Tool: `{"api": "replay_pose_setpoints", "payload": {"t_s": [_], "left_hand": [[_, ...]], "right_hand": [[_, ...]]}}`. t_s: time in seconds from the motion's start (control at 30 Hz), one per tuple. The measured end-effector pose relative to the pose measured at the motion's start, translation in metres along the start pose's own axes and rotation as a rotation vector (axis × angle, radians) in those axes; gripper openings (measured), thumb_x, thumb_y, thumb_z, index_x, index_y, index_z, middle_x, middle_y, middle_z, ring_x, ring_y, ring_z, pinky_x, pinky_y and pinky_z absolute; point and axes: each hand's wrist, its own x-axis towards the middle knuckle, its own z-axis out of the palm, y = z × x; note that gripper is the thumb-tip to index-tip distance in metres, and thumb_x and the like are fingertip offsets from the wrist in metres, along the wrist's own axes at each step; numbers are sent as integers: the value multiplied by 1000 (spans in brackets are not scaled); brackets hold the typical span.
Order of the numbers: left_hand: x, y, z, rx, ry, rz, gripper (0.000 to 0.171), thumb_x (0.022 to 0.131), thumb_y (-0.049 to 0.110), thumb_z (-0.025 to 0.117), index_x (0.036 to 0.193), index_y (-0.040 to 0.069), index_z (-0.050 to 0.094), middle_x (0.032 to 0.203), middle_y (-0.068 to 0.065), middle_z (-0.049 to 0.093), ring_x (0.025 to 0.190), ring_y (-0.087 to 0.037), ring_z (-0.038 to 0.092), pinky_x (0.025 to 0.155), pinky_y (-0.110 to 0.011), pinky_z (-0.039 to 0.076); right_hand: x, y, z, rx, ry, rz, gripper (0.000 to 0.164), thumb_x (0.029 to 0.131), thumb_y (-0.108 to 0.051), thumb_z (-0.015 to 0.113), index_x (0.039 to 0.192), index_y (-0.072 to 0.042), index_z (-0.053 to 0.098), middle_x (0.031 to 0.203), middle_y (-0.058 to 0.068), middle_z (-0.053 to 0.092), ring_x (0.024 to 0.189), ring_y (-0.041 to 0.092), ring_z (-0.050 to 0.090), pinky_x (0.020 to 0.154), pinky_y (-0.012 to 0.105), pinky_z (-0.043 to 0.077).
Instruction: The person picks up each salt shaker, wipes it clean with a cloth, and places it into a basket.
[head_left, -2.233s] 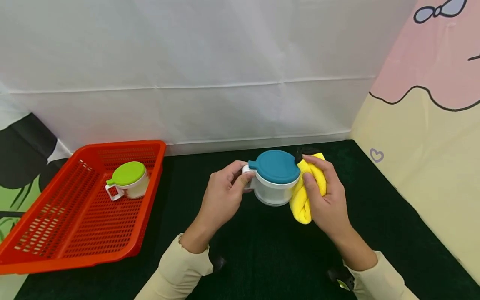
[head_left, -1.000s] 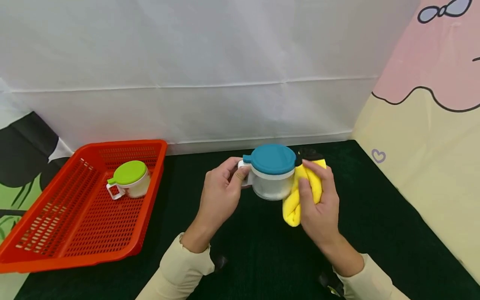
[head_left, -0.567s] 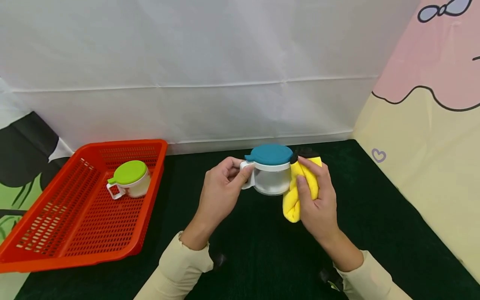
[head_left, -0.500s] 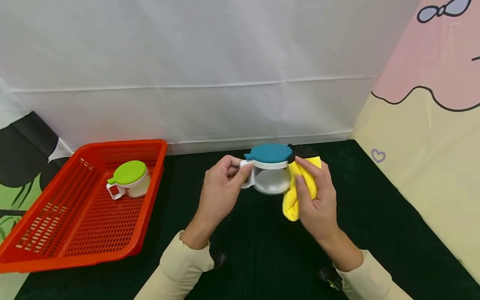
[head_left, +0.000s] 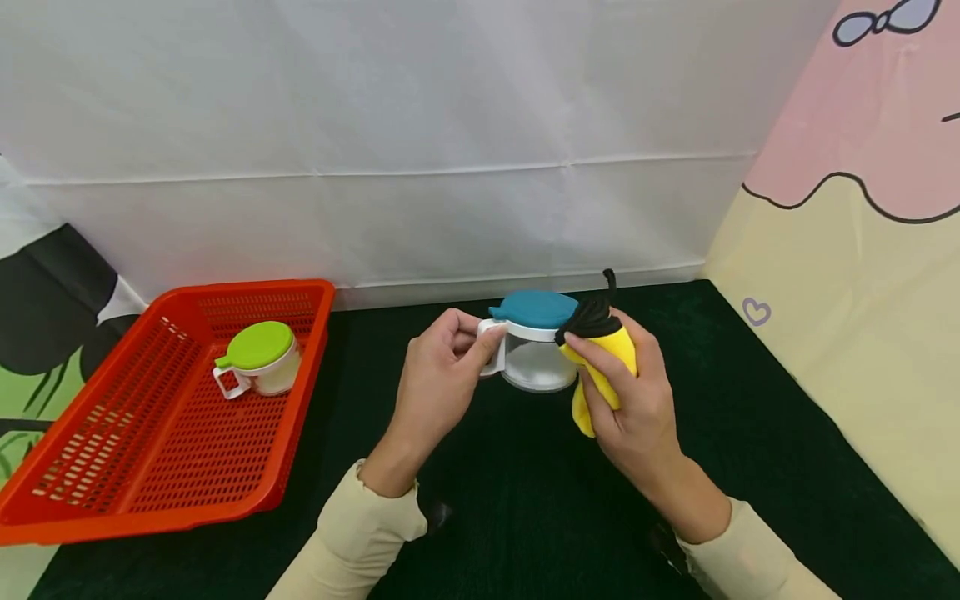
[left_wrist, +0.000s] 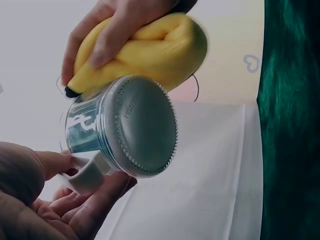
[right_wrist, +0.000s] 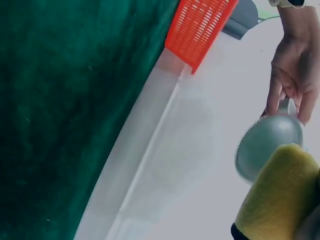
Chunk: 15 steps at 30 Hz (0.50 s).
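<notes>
A clear seasoning jar with a blue lid and white rim is held up above the dark green tabletop, tilted so the lid leans away. My left hand pinches its white handle between thumb and fingers. In my right hand is a folded yellow cloth with black edging, gripped against the jar's right side near the lid. The left wrist view shows the jar's ridged base with the cloth pressed along its wall. From the right wrist, the cloth partly covers the base.
At the left stands a red perforated basket, with a green-lidded jar of the same kind inside it near the back. Behind the table hangs a white sheet; a printed cream and pink panel runs along the right.
The jar has tipped back and shifted slightly left, so its lid shows more edge-on. My right hand has turned, bringing the cloth's black edge round to the front beside the lid.
</notes>
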Motion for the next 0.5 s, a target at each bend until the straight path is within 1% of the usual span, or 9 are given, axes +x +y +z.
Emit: {"api": "replay_pose_setpoints", "payload": {"t_s": [0.07, 0.13, 0.2, 0.23, 0.3, 0.37, 0.43, 0.5], "left_hand": [[0, 1, 0, 16, 8, 18, 23, 102, 31, 68, 108, 9, 65, 100, 0, 77, 84, -16, 71, 79, -36, 61], [1, 2, 0, 41, 22, 30, 24, 102, 31, 68, 107, 9, 65, 99, 0, 77, 83, -16, 71, 79, -37, 61], [0, 2, -1, 71, 34, 31, 23, 101, 32, 69, 106, 9, 66, 99, 1, 77, 85, -15, 72, 80, -38, 61], [0, 2, -1, 80, 35, 31, 23, 101, 31, 70, 105, 9, 66, 99, 0, 77, 87, -15, 72, 82, -39, 61], [-1, 2, -1, 91, 31, 22, 23, 100, 31, 71, 105, 8, 66, 101, -1, 77, 89, -16, 73, 85, -40, 60], [-1, 2, 0, 91, 21, 15, 24, 99, 31, 72, 105, 8, 66, 101, -2, 77, 90, -16, 73, 86, -40, 60], [-1, 2, 1, 87, 17, 13, 25, 99, 31, 73, 105, 7, 66, 102, -3, 77, 90, -17, 73, 85, -40, 60], [-1, 2, 2, 93, 22, 15, 25, 99, 32, 73, 104, 8, 67, 101, -3, 76, 87, -16, 72, 83, -39, 61]], "right_hand": [[-1, -2, 2, -25, -11, -65, 25, 105, -24, 58, 125, -17, 72, 141, 24, 50, 119, 39, 51, 108, 36, 41], [-8, -6, 4, -53, -49, -153, 25, 106, -23, 56, 123, -18, 73, 139, 24, 51, 118, 41, 50, 112, 36, 38], [-14, -7, 5, -71, -88, -211, 26, 108, -26, 53, 121, -19, 74, 137, 24, 53, 119, 42, 50, 115, 36, 35], [-15, -7, 5, -72, -104, -212, 27, 109, -27, 51, 122, -20, 74, 137, 23, 53, 119, 42, 50, 115, 35, 34], [-13, -3, 2, -64, -108, -169, 28, 109, -29, 50, 123, -20, 73, 138, 22, 52, 119, 40, 49, 113, 36, 36], [-6, 1, -1, -56, -84, -100, 28, 108, -30, 52, 125, -20, 72, 141, 21, 50, 120, 38, 48, 108, 39, 40], [2, 5, -3, -41, -55, -50, 26, 105, -26, 57, 126, -19, 72, 143, 21, 48, 120, 38, 48, 102, 43, 43], [4, 4, -2, -45, -53, -54, 27, 102, -22, 60, 126, -19, 72, 144, 22, 48, 119, 39, 48, 100, 46, 44]]}}
